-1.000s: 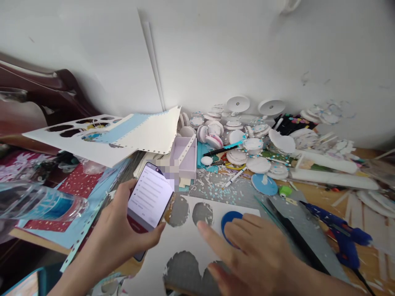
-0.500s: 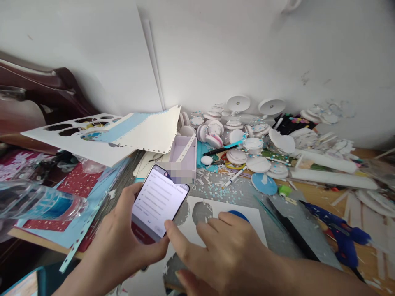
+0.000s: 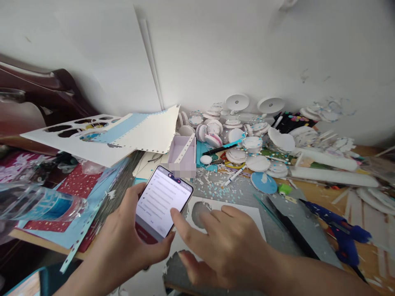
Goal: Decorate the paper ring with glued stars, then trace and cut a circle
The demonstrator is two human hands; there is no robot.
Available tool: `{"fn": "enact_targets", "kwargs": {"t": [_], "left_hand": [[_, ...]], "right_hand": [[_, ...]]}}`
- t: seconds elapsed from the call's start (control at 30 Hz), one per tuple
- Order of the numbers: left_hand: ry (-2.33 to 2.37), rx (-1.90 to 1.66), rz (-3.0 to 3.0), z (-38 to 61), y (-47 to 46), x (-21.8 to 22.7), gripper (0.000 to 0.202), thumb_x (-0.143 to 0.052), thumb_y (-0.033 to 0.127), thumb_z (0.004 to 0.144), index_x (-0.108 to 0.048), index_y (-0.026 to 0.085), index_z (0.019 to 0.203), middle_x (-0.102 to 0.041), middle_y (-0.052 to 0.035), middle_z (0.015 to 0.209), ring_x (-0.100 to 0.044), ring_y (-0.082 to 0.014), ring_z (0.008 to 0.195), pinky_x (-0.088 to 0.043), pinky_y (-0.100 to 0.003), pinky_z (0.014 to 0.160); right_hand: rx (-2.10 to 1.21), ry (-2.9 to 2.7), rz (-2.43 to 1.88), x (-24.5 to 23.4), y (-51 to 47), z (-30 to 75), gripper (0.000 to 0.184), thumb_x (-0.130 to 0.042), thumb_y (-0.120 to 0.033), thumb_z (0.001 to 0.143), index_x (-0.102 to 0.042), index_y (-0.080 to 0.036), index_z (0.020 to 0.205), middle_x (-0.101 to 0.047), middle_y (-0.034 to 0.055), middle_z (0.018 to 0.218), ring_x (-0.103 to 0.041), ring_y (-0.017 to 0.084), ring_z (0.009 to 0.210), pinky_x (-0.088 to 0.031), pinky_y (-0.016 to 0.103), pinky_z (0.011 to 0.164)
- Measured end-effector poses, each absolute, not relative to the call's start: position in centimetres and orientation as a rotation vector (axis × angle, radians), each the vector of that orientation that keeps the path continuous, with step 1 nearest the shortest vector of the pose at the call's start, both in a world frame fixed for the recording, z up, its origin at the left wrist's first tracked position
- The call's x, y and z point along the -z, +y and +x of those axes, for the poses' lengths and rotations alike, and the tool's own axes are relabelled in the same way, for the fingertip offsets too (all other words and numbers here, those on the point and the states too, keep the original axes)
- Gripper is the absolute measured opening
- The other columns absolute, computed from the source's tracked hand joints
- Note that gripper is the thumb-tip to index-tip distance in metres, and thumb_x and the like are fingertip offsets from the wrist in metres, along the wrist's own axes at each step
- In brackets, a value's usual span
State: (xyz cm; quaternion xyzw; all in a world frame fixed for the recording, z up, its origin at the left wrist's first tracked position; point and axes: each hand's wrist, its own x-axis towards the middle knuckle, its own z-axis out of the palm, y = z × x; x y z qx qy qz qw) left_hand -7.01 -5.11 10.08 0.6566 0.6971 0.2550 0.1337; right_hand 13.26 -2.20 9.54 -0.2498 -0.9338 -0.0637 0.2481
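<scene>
A smartphone (image 3: 162, 201) with a lit screen showing lines of text is tilted in my left hand (image 3: 123, 230). The thumb of that hand lies along the lower edge, with the fingers around the left side and back. My right hand (image 3: 228, 242) points its index finger at the right edge of the screen; whether the tip touches the glass I cannot tell. Its other fingers are loosely bent and it holds nothing. Beneath both hands lies a white sheet (image 3: 247, 213) with round holes cut out, on a grey cutting mat (image 3: 268, 230).
Several white discs (image 3: 251, 144) crowd the back by the wall. A blue glue gun (image 3: 338, 230) and a black-handled cutter (image 3: 293, 234) lie at right. A lilac box (image 3: 182, 152) stands behind the phone. At left are a plastic bottle (image 3: 46, 203) and stacked papers (image 3: 154, 135).
The phone has shifted slightly right and up in my left hand. My right index finger has moved up the screen's right edge, and its thumb now shows apart from the fingers.
</scene>
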Motion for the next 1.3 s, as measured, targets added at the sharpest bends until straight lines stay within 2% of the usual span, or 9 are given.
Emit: {"fn": "enact_targets", "kwargs": {"t": [0.43,0.67,0.83,0.97,1.17,1.3], "left_hand": [[2.08,-0.641,1.926,-6.7,-4.8,-10.2,0.065,-0.065,0.036,0.06,-0.04,0.022,0.118,-0.066,-0.0012,0.078,-0.063,-0.0179,0.053,-0.048,-0.023,0.043],[2.039,-0.634,1.998,-7.3,-4.6,-9.5,0.07,-0.069,0.04,0.058,-0.039,0.023,0.119,-0.068,-0.0039,0.085,-0.067,-0.0207,0.058,-0.05,-0.023,0.043],[2.044,-0.578,1.989,-7.3,-4.5,-9.7,0.068,-0.07,0.037,0.059,-0.039,0.024,0.118,-0.067,-0.0004,0.08,-0.066,-0.0192,0.056,-0.05,-0.023,0.045],[2.045,-0.56,1.978,-7.3,-4.4,-9.7,0.07,-0.072,0.036,0.057,-0.038,0.024,0.117,-0.066,0.0013,0.077,-0.066,-0.0192,0.056,-0.05,-0.023,0.045],[2.021,-0.541,2.016,-7.5,-4.4,-9.3,0.07,-0.072,0.034,0.058,-0.038,0.025,0.118,-0.067,-0.0012,0.088,-0.069,-0.0214,0.065,-0.052,-0.024,0.05],[2.023,-0.519,2.004,-7.6,-4.5,-9.2,0.072,-0.072,0.035,0.057,-0.037,0.025,0.119,-0.067,-0.0009,0.085,-0.069,-0.0225,0.063,-0.051,-0.025,0.048]], "right_hand": [[0.16,-2.551,-0.584,-9.5,-2.4,13.2,0.047,-0.04,-0.04,0.087,-0.053,-0.013,0.123,-0.059,0.0006,0.06,-0.048,0.017,0.049,-0.023,0.032,0.048],[0.14,-2.595,-0.661,-9.4,-2.4,13.3,0.05,-0.038,-0.044,0.088,-0.051,-0.011,0.124,-0.061,0.003,0.065,-0.051,0.017,0.052,-0.023,0.032,0.049],[0.148,-2.588,-0.523,-9.4,-2.6,13.1,0.047,-0.041,-0.043,0.087,-0.053,-0.012,0.12,-0.058,-0.0007,0.058,-0.048,0.016,0.046,-0.022,0.033,0.047],[0.144,-2.628,-0.528,-9.1,-2.8,12.9,0.048,-0.042,-0.047,0.087,-0.054,-0.012,0.118,-0.058,-0.0001,0.059,-0.05,0.017,0.046,-0.022,0.033,0.047],[0.078,-2.65,-0.565,-8.2,-2.9,12.5,0.05,-0.039,-0.051,0.088,-0.054,-0.014,0.117,-0.06,0.0008,0.06,-0.05,0.018,0.046,-0.022,0.032,0.046],[0.064,-2.657,-0.542,-8.4,-3.0,12.5,0.052,-0.039,-0.053,0.087,-0.055,-0.014,0.117,-0.061,0.0006,0.061,-0.052,0.018,0.046,-0.023,0.033,0.046]]}}
